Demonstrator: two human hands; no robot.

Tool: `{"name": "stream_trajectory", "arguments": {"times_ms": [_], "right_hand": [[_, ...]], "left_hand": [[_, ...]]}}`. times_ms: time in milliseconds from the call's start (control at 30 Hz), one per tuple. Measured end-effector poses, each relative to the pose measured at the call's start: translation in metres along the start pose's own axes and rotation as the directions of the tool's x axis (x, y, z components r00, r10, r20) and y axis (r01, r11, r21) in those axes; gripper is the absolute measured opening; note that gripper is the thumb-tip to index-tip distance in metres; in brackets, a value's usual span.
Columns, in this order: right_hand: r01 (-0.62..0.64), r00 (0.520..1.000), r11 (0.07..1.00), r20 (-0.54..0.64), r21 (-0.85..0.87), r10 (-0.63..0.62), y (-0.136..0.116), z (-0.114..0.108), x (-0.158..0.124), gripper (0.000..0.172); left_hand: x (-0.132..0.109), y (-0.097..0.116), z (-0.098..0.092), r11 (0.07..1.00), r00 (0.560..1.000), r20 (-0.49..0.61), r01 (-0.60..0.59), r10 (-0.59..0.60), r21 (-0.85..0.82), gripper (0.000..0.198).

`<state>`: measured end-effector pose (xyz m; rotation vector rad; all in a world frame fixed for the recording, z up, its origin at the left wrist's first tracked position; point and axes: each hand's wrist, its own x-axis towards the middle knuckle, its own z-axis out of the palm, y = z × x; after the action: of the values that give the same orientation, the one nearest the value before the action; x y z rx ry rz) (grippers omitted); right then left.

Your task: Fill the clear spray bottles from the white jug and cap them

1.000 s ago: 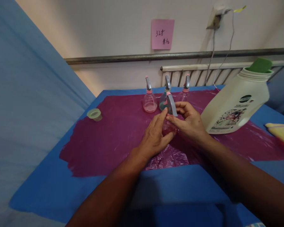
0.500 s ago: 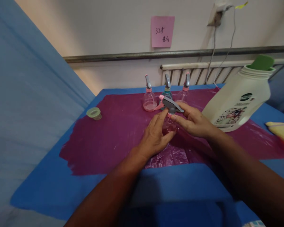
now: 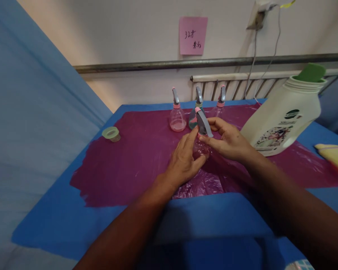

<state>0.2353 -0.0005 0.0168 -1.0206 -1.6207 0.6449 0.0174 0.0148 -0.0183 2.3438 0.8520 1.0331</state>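
A clear spray bottle with a pink collar and a grey trigger head stands on the purple plastic sheet. My left hand is wrapped around its body, covering the left side. At the neck, the thumb and fingers of my right hand grip the pink collar just under the trigger head. Behind stand more spray bottles: one with pink liquid, a teal one partly hidden by the trigger head, and another clear one behind my right hand.
To the right stands a large cream jug with a green scoop in its mouth. A small translucent cup sits on the left. A yellow cloth lies at the right edge. Behind the blue-covered table runs a metal rail.
The trigger head has turned on the bottle, so its nozzle points more away from me instead of to the left. My right fingers have shifted around the collar; the left hand stays on the body.
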Motion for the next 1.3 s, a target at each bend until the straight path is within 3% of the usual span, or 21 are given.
{"name": "stream_trajectory", "arguments": {"times_ms": [167,367,667,967,1300], "right_hand": [[-0.057,0.989,0.995,-0.14,-0.08,0.045,0.0,0.007,-0.003,0.045],[-0.001,0.981,0.992,-0.195,-0.126,-0.024,0.004,0.01,-0.005,0.04],[-0.009,0.991,0.974,-0.126,0.228,0.038,0.012,0.007,-0.007,0.066],[0.045,0.992,0.999,-0.122,0.029,-0.041,0.014,-0.002,-0.006,0.067],[0.06,0.96,0.997,-0.269,-0.052,-0.072,0.024,0.022,-0.007,0.067]], "left_hand": [[0.0,-0.002,0.001,0.999,0.999,-0.007,-0.042,0.042,0.011,0.101],[0.001,-0.003,0.002,0.996,0.995,-0.022,-0.093,0.092,-0.008,0.094],[0.001,-0.003,0.002,0.994,0.994,-0.028,-0.106,0.106,-0.001,0.098],[-0.001,-0.005,0.005,0.993,0.992,-0.048,-0.12,0.119,0.0,0.101],[0.001,-0.008,0.005,0.993,0.992,-0.053,-0.114,0.113,-0.015,0.098]]}}
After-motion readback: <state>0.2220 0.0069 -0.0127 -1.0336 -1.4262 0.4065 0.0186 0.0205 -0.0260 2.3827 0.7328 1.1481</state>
